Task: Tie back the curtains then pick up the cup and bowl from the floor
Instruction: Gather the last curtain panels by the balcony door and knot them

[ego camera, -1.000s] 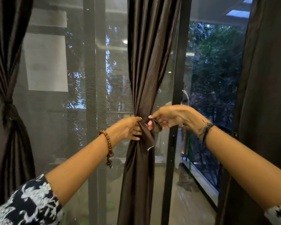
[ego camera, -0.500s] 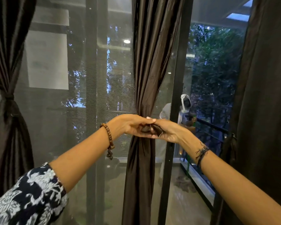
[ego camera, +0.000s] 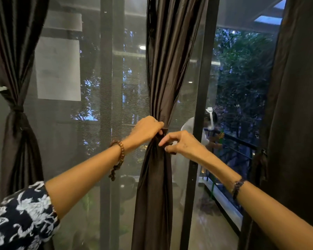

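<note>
1. Left hand (ego camera: 147, 129) — we grip the tie band (ego camera: 163, 132) round the middle curtain (ego camera: 159, 87).
2. Right hand (ego camera: 182, 144) pinches that band at the gathered waist — cup and bowl unseen.

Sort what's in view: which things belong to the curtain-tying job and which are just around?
Job: middle curtain, its tie band, left hand and right hand gripping it; left curtain, already tied; right curtain, hanging loose.
Just around: bead bracelet, door frame, balcony railing.
</note>
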